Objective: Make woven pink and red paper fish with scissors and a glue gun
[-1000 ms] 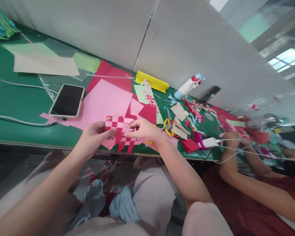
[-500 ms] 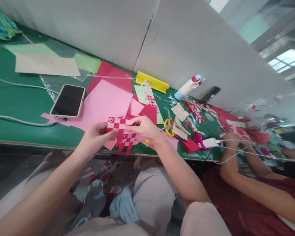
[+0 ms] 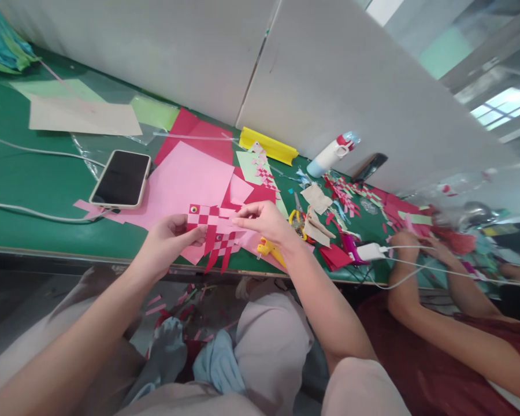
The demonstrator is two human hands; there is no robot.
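Observation:
Between my hands is a woven paper fish (image 3: 205, 215) in pink and red checks, with a round eye at its left end. My left hand (image 3: 167, 240) pinches its lower left part between thumb and fingers. The fingers of my right hand (image 3: 264, 222) are closed on the pink strips at its right end. Just below lies a second checked paper fish (image 3: 223, 242) with an eye and red strips hanging over the table edge. A yellow glue gun (image 3: 271, 249) rests beside my right wrist, partly hidden by it.
A phone (image 3: 120, 179) on a cable lies left on pink paper (image 3: 186, 173). Yellow-handled scissors (image 3: 297, 222), beige cloth pieces and a white bottle (image 3: 333, 155) stand or lie rightward. A co-worker's hands (image 3: 409, 242) work at the far right. Paper scraps litter the floor.
My right hand has shifted slightly right and up along the strips, uncovering more of the yellow glue gun. My left hand keeps its pinch, and the held fish moved slightly left.

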